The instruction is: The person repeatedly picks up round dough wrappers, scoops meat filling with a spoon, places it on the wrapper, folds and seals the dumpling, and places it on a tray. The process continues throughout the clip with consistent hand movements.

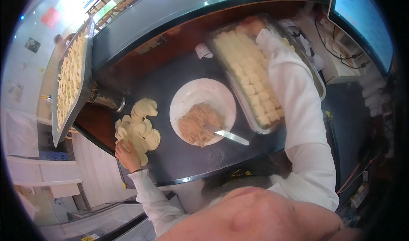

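My left hand (127, 154) rests on a loose pile of round dough wrappers (140, 129) at the left of the dark counter; whether its fingers grip a wrapper is unclear. Near the middle stands a white plate (204, 87) of minced filling (198, 122), with a flat metal spatula (233, 137) leaning over its lower right rim. My right arm reaches across a clear-walled tray (235, 94) filled with rows of dumplings (250, 78). At the tray's far end, my right hand (252, 26) is blurred, and its fingers and anything in them cannot be made out.
A metal tray (83, 81) of dumplings juts out at the upper left, beside a metal container (111, 102). A crumpled paper cup or wrapper (203, 51) lies behind the plate. The raised counter ledge (150, 20) runs along the back; cables and a screen (364, 26) are at right.
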`<state>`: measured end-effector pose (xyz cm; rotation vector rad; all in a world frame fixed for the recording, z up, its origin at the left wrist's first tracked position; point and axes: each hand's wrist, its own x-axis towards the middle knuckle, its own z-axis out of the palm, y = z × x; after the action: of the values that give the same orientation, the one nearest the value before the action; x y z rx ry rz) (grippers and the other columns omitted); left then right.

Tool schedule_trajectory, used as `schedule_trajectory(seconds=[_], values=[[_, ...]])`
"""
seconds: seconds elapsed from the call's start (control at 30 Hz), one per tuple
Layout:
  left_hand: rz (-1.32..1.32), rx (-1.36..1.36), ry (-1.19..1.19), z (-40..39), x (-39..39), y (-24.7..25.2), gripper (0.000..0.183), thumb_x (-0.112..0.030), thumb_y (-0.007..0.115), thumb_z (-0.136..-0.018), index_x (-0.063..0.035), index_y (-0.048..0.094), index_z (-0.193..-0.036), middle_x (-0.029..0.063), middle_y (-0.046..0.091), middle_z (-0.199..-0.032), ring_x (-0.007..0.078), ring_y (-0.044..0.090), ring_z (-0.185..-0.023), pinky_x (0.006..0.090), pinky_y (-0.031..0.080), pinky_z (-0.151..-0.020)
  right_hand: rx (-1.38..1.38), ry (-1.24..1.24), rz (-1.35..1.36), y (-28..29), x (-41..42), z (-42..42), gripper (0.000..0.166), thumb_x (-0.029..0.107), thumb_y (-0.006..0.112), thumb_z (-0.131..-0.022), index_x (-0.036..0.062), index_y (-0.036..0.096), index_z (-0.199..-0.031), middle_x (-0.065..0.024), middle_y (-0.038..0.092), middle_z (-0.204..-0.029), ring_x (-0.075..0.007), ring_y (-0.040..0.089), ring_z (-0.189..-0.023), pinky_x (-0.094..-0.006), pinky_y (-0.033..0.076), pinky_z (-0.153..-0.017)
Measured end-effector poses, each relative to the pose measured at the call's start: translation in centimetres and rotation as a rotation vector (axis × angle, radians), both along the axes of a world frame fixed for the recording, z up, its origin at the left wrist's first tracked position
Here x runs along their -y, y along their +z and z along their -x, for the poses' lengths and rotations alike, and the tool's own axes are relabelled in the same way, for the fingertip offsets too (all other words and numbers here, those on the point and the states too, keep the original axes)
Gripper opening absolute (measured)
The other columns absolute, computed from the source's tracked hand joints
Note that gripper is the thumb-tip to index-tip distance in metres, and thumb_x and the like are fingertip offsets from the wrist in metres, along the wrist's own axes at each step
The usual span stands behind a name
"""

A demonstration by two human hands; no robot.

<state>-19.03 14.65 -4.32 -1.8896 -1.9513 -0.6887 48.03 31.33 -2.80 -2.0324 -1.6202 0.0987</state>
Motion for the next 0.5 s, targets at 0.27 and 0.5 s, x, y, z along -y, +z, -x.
schedule_trajectory(seconds=[0.27,0.5], values=[[0.114,0.233,0.014,0.4,-0.7,1.4,0.022,-0.016,0.063,-0.087,-0.0017,0.057,-0.102,0.0150,0.061,-0.101,0.0352,0.055,-0.094,0.0419,0.044,-0.084,0.044,0.076,0.076,1.9,1.4,3.0,0.033,0.037,0.067,-0.080,0.0061,0.070,-0.090,-0.0152,0.067,-0.098,-0.0304,0.063,-0.090,-0.0369,0.048,-0.081],[-0.128,0.876,-0.309,0.1,0.9,2.5,0.016,-0.008,0.058,-0.093,-0.0009,0.053,-0.106,0.0083,0.061,-0.099,0.0190,0.060,-0.094,0.0285,0.048,-0.082,-0.180,0.113,-0.245,1.0,2.8,2.4,0.032,0.030,0.064,-0.084,0.0025,0.067,-0.100,-0.0157,0.066,-0.102,-0.0336,0.063,-0.096,-0.0392,0.049,-0.085]])
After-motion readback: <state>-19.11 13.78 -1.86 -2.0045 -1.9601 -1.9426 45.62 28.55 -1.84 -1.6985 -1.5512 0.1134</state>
